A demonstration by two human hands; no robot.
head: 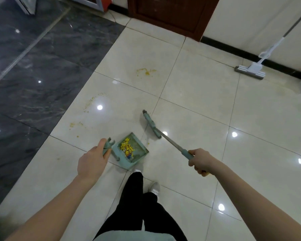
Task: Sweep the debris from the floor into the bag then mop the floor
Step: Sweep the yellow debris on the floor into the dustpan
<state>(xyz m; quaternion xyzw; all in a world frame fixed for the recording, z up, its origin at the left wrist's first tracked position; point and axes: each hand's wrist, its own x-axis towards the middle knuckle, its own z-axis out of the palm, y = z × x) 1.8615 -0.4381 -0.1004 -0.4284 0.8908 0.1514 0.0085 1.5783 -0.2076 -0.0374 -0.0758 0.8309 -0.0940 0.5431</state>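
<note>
The floor (pixel 189 94) is shiny pale tile, with dark tile on the left. Near the feet, the left hand (pixel 92 162) wraps its fingers round the dustpan (pixel 130 150) handle. Yellow scraps lie in the pan. The right hand (pixel 201 161) grips the broom (pixel 151 124) stick tight and reaches out forward. The broom head sits just past the pan, to its right, and its long side runs away from the person. Yellow crumbs (pixel 146 72) lie farther off, ahead of the pan and to its left. The mop (pixel 249 71) rests by the far wall
</note>
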